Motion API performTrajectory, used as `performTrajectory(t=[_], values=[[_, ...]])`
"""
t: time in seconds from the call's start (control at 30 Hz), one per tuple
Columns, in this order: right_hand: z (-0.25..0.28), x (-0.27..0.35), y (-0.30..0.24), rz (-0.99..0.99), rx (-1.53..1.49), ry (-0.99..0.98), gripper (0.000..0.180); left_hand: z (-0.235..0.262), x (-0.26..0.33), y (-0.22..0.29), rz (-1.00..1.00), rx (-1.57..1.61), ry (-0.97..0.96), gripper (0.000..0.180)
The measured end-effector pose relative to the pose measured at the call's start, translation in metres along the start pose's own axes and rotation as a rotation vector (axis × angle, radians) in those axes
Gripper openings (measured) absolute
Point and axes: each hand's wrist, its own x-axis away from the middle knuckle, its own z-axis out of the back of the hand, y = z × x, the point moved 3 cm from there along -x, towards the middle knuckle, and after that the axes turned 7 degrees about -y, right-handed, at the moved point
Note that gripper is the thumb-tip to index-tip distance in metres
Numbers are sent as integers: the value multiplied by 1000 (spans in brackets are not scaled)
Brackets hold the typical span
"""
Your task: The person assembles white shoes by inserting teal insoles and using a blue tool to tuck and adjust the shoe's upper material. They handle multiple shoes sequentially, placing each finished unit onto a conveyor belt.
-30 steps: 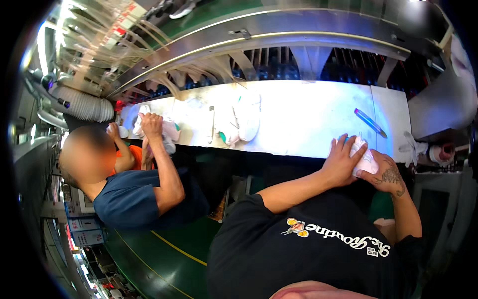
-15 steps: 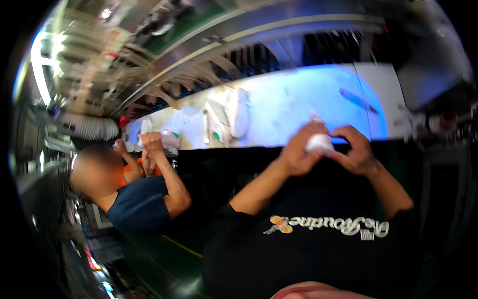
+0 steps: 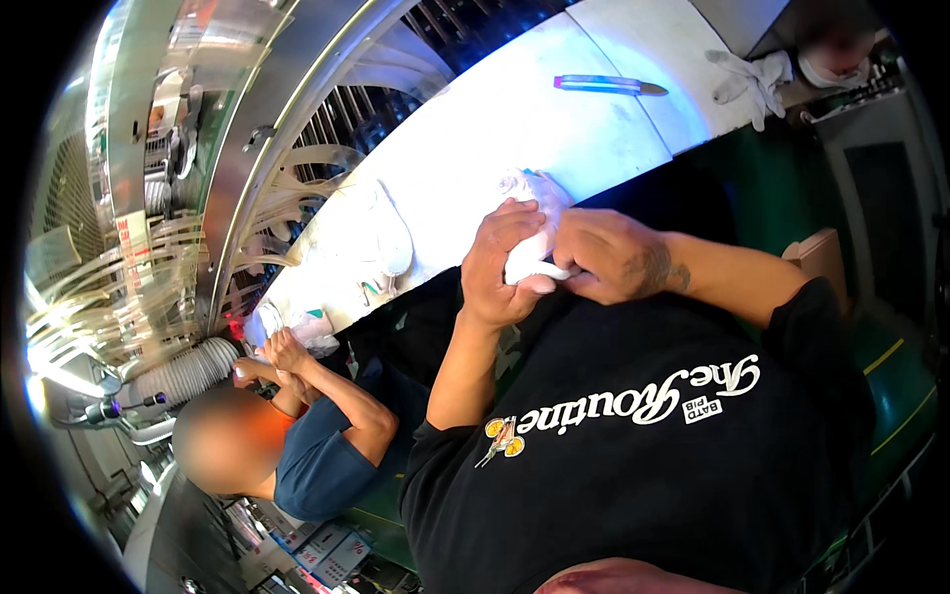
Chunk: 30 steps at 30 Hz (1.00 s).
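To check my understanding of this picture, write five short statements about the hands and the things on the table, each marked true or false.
1. The left hand and right hand both touch a white shoe. True.
2. A pen-like tool lies on the table. True.
3. The left hand holds the pen-like tool. False: it holds the white shoe.
4. A white glove lies right of the pen-like tool. True.
5. The right hand touches the white glove. False: it touches the white shoe.
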Motion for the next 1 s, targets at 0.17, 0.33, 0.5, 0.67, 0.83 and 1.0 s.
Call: performTrajectory(t=[0.17,0.33,0.5,0.67,0.83,1.0], values=[[7,-2,23,-258,-346,-134,37,6,7,-3,72,88,-58,49],[-15,4,21,-202,-273,120,43,24,9,1,175,60,-97,45],[-35,-3,23,-297,-205,163,44,33,-8,57,415,-420,-193,41],[-31,-10,32,-378,-363,102,45,22,-14,49,315,-593,-211,53],[-30,-13,43,-333,-357,85,48,27,-4,27,221,-583,-155,58],[-23,-22,53,-531,-428,-51,57,27,3,20,202,-594,-57,49]])
